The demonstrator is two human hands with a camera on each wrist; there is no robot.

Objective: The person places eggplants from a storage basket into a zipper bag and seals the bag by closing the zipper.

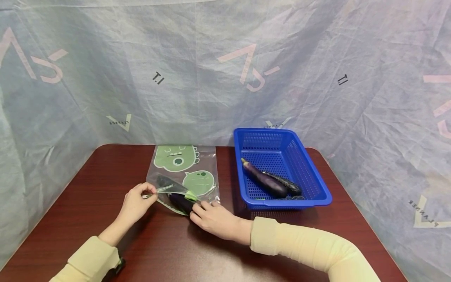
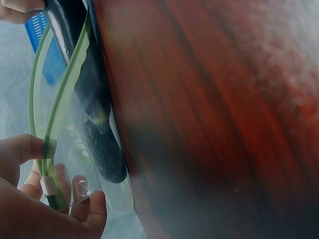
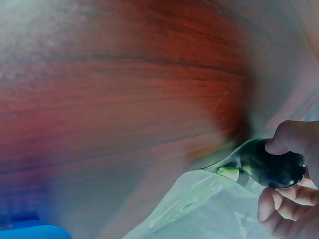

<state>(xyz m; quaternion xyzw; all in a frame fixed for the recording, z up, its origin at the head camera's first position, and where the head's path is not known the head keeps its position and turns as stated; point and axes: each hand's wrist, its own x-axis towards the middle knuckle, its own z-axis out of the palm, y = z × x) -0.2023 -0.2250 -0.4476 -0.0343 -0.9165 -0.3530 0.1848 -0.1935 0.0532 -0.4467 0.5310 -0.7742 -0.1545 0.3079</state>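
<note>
A clear zip bag with green cartoon prints (image 1: 199, 182) lies on the table, its mouth towards the person. My left hand (image 1: 139, 201) pinches one end of the mouth between thumb and fingers; in the left wrist view the hand (image 2: 50, 199) holds the green zip strips (image 2: 62, 99), which stand apart. My right hand (image 1: 216, 219) grips the thick end of a dark eggplant (image 1: 181, 203), partly inside the mouth. In the right wrist view, thumb and fingers hold the rounded eggplant end (image 3: 274, 167). Beside that eggplant, a dark, bumpy vegetable (image 2: 105, 154) lies inside the bag.
A blue perforated basket (image 1: 320, 192) stands to the right of the bag, holding a purple eggplant (image 1: 266, 182) and a dark wrinkled vegetable (image 1: 290, 185). Grey printed cloth (image 1: 197, 78) hangs behind and on both sides of the dark red wooden table (image 1: 169, 250).
</note>
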